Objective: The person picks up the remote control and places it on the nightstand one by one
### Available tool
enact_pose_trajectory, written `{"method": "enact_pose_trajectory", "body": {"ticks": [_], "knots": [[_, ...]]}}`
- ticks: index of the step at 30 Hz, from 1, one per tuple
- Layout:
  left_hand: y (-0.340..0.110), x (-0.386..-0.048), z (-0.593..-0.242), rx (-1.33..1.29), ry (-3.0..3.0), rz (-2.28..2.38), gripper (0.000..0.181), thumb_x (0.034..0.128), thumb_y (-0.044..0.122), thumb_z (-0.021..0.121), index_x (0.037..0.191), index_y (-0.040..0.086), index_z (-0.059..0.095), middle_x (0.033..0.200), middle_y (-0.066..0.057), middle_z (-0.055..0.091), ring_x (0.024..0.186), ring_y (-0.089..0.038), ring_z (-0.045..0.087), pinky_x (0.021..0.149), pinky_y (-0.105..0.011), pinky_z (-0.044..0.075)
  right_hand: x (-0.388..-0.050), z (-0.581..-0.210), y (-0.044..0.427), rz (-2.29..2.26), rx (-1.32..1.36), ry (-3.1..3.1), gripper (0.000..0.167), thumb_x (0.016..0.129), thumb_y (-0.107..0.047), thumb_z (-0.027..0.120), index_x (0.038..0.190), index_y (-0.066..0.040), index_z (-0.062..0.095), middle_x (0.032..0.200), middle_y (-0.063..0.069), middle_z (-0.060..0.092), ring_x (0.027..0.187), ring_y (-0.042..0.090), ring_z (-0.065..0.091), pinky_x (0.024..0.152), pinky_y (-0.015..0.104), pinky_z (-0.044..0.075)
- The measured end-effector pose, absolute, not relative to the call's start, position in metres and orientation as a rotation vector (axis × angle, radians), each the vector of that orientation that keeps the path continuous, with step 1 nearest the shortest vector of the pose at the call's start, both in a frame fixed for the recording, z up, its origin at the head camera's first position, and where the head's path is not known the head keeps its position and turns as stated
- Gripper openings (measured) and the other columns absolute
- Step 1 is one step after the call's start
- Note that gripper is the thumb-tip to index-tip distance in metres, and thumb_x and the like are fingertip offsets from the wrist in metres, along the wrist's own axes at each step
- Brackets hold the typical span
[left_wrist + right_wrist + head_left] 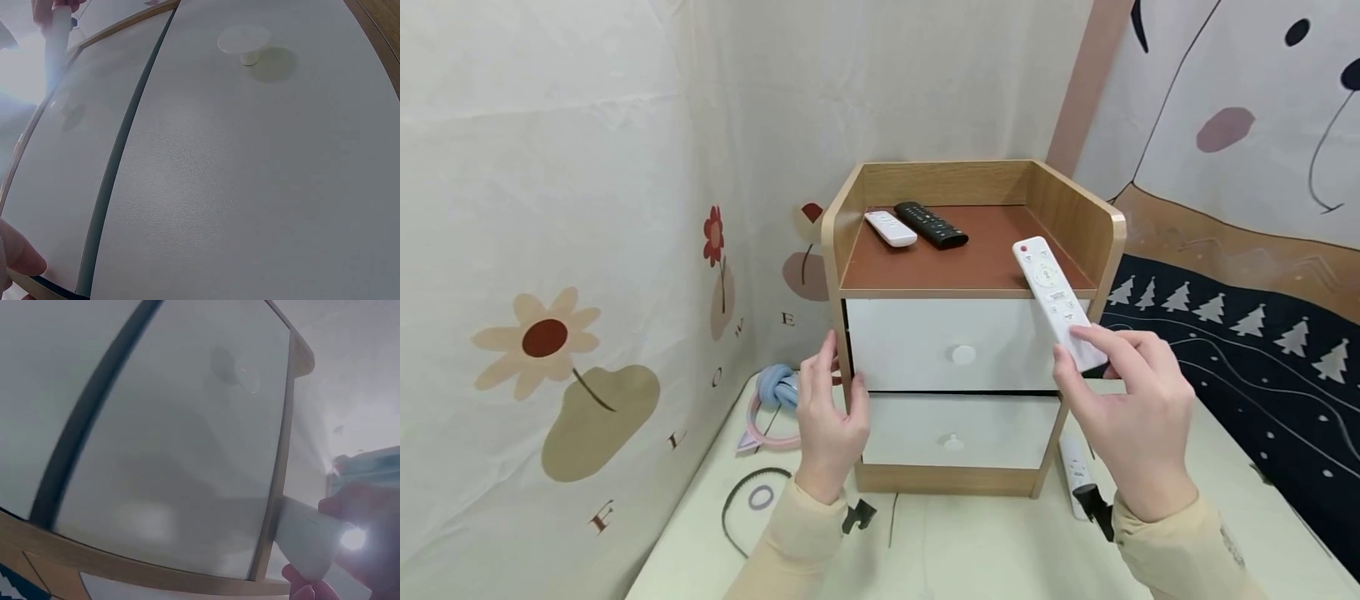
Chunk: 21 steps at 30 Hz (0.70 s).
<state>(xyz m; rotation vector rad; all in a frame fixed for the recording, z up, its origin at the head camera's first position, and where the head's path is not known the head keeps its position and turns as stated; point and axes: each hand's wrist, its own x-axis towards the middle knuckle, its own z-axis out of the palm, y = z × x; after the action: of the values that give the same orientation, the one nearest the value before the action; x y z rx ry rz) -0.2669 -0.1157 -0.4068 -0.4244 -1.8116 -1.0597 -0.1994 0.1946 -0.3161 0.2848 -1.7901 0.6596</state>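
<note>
My right hand (pixel 1142 408) pinches the lower end of a white remote control (pixel 1047 279) between thumb and fingers, its buttons facing up. The remote tilts in front of the right side of a small wooden drawer cabinet (pixel 951 480). In the right wrist view the white remote (pixel 307 540) shows its plain back near the cabinet's edge. My left hand (pixel 833 425) grips the cabinet's left side panel, thumb at the front edge and other fingers along the outer side. On the brown top shelf (pixel 985 262) lie a small white remote (pixel 891 228) and a black remote (pixel 930 225).
Both white drawers, upper (pixel 910 342) and lower (pixel 910 429), are closed. Another white remote (pixel 1073 467) lies on the table right of the cabinet. To the left are a blue knotted band (pixel 777 387), a pink headband (pixel 780 443), a black hoop (pixel 727 504) and a small purple ring (pixel 761 497).
</note>
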Motion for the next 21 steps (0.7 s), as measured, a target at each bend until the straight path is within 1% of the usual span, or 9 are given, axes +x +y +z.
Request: {"method": "enact_pose_trajectory", "body": {"ticks": [2,3,6,8,10,13,18,21], "knots": [[-0.115,-0.267,-0.407,-0.425,-1.809,-1.063,0.069,0.1004,0.005,0.067,0.166,0.006,0.046,0.128,-0.024,0.061,0.113,-0.033,0.065,0.093,-0.041,0.058,-0.200,-0.310,0.193,0.634,0.281,-1.817,0.033,0.089,-0.022,0.081,0.118,-0.006,0.085,0.102,0.024,0.072,0.086,0.009,0.051,0.079,0.006,0.031],[-0.115,-0.267,-0.407,-0.424,-1.808,-1.062,0.069,0.1003,0.005,0.067,0.166,0.005,0.046,0.128,-0.024,0.061,0.113,-0.034,0.064,0.093,-0.041,0.058,-0.200,-0.308,0.192,0.615,0.283,-1.834,0.033,0.090,-0.022,0.080,0.119,-0.005,0.084,0.103,0.024,0.071,0.087,0.015,0.054,0.078,0.009,0.033],[-0.115,-0.268,-0.408,-0.419,-1.808,-1.066,0.069,0.1002,0.006,0.067,0.166,0.005,0.046,0.128,-0.024,0.061,0.113,-0.034,0.064,0.093,-0.041,0.057,-0.202,-0.299,0.188,0.566,0.306,-1.860,0.032,0.092,-0.019,0.080,0.119,-0.003,0.083,0.105,0.027,0.071,0.094,0.036,0.062,0.077,0.022,0.039],[-0.114,-0.268,-0.408,-0.416,-1.812,-1.070,0.069,0.1001,0.005,0.066,0.166,0.005,0.046,0.128,-0.024,0.061,0.113,-0.034,0.064,0.093,-0.039,0.058,-0.204,-0.294,0.185,0.532,0.324,-1.867,0.030,0.093,-0.016,0.080,0.118,-0.001,0.083,0.106,0.028,0.071,0.096,0.042,0.064,0.075,0.033,0.043],[-0.114,-0.267,-0.408,-0.414,-1.819,-1.075,0.069,0.1004,0.006,0.067,0.166,0.006,0.046,0.129,-0.024,0.061,0.113,-0.033,0.065,0.093,-0.038,0.058,-0.206,-0.288,0.182,0.508,0.343,-1.864,0.029,0.091,-0.014,0.081,0.117,0.000,0.083,0.106,0.028,0.073,0.096,0.044,0.064,0.073,0.042,0.045],[-0.115,-0.267,-0.408,-0.411,-1.829,-1.075,0.069,0.1005,0.005,0.066,0.167,0.006,0.045,0.130,-0.024,0.061,0.114,-0.033,0.064,0.093,-0.039,0.058,-0.210,-0.280,0.178,0.470,0.361,-1.867,0.028,0.090,-0.012,0.082,0.115,0.000,0.084,0.105,0.027,0.075,0.091,0.043,0.064,0.070,0.047,0.046],[-0.115,-0.266,-0.406,-0.408,-1.828,-1.070,0.069,0.1007,0.006,0.066,0.167,0.005,0.045,0.130,-0.024,0.061,0.115,-0.034,0.064,0.094,-0.041,0.057,-0.211,-0.268,0.175,0.431,0.378,-1.923,0.029,0.093,-0.014,0.083,0.119,-0.001,0.083,0.106,0.026,0.074,0.090,0.043,0.064,0.071,0.049,0.047],[-0.114,-0.267,-0.407,-0.406,-1.821,-1.067,0.069,0.1005,0.005,0.066,0.166,0.005,0.046,0.129,-0.024,0.061,0.114,-0.034,0.064,0.094,-0.040,0.057,-0.210,-0.260,0.173,0.402,0.380,-1.975,0.030,0.096,-0.016,0.082,0.121,0.000,0.082,0.106,0.026,0.073,0.090,0.043,0.063,0.071,0.048,0.048]]}}
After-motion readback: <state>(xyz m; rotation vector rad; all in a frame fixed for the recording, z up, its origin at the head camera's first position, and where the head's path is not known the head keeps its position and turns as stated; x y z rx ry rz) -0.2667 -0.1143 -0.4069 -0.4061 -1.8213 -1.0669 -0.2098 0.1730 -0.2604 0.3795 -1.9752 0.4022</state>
